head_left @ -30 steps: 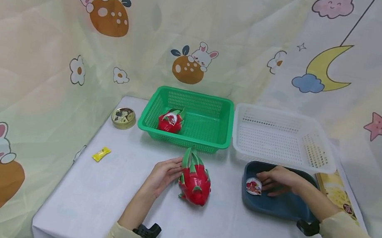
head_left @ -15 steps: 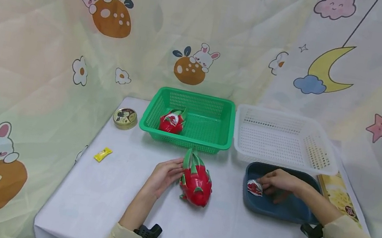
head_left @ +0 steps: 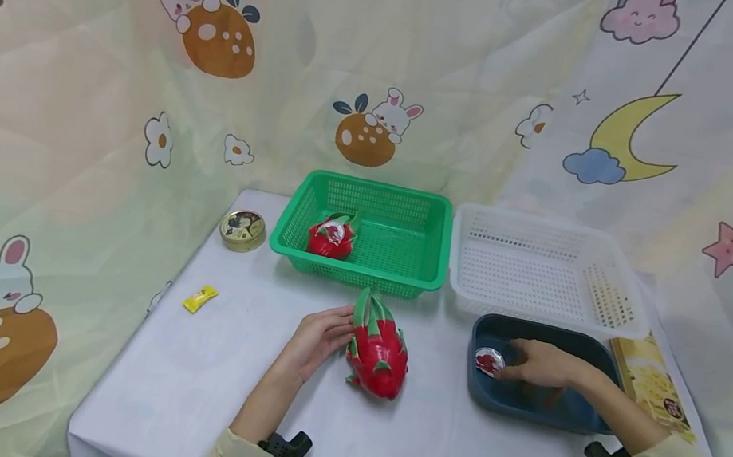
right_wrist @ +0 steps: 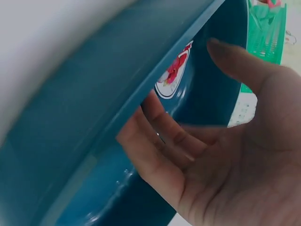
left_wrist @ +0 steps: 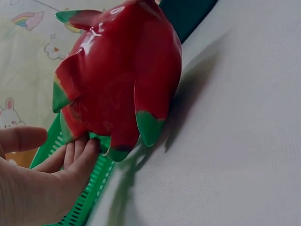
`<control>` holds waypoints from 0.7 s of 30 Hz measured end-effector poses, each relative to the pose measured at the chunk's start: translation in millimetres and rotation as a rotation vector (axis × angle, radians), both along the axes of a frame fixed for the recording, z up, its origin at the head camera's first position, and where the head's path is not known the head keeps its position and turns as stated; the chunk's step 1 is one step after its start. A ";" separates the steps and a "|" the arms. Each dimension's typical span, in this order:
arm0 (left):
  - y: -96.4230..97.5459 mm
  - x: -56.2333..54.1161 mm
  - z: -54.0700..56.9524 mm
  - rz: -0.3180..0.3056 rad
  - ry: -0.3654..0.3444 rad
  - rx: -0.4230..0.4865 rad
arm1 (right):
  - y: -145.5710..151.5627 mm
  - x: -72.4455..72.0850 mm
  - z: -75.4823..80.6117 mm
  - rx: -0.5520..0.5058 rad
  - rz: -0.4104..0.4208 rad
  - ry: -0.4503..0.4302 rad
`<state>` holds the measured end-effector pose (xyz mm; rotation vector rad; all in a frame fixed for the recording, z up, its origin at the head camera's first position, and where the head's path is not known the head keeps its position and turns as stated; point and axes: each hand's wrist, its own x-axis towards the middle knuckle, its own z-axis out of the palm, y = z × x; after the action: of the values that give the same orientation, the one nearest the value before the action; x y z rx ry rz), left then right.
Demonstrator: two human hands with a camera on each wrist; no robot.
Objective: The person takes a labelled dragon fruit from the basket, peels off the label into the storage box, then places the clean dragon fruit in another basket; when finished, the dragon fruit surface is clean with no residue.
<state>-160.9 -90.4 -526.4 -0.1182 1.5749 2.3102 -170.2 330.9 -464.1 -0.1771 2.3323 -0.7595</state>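
White cloth (head_left: 200,395) lies below. I see the right hand (head_left: 544,363) has just dipped lower in the blue tray (head_left: 511,410), right of the frame; I think the sticker (head_left: 488,360) there isn't picked up yet. Its thumb is wide apart, fingers bent, seemingly holding nothing. The left hand (head_left: 317,340), loose, touches the red fruit (head_left: 380,356), mid-frame.

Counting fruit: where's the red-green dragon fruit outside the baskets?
Head view, centre: the red dragon fruit lies on the white table, right of the left hand, in front of the green perforated basket.

A round tin (head_left: 242,230) and yellow wrapped sweet (head_left: 200,299) are lying left of the white basket (head_left: 524,264), while printed cloth (head_left: 467,59) is hanging behind it.
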 end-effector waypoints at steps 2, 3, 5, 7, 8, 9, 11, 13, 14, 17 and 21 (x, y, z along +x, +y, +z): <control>0.0 0.4 0.3 0.002 -0.001 0.005 | 0.0 0.7 0.6 -0.012 -0.033 0.005; -0.1 0.6 0.2 0.002 -0.001 0.006 | 0.4 0.8 0.8 -0.022 -0.051 0.003; -0.1 1.1 0.0 0.001 -0.002 0.007 | 2.0 0.6 0.9 -0.044 -0.078 -0.002; 0.0 2.0 -0.1 0.001 -0.005 0.006 | 4.2 0.5 1.5 -0.069 -0.084 0.006; 0.1 2.3 0.0 0.000 -0.003 0.006 | 5.4 0.3 1.9 -0.092 -0.085 0.013; 0.2 2.7 0.1 -0.001 0.000 0.002 | 6.6 -0.3 2.6 -0.116 -0.096 0.010; 0.4 3.4 0.8 0.000 -0.002 0.003 | 9.1 -0.9 6.3 -0.172 -0.116 0.000; 0.3 3.5 1.1 -0.002 0.002 0.002 | 10.5 -0.8 12.1 -0.239 -0.141 -0.009; 0.1 3.4 1.0 -0.006 0.005 0.000 | 10.6 -0.6 15.3 -0.270 -0.162 -0.018; -0.8 2.8 1.8 -0.016 0.006 -0.004 | 9.1 1.4 25.5 -0.345 -0.202 -0.029; -2.0 1.7 4.2 -0.029 0.013 -0.019 | 1.4 6.8 39.4 -0.437 -0.189 -0.019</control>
<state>-159.2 -92.3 -522.2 -0.0843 1.5950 2.2784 -163.4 332.2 -424.7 -0.1391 2.1559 -1.3543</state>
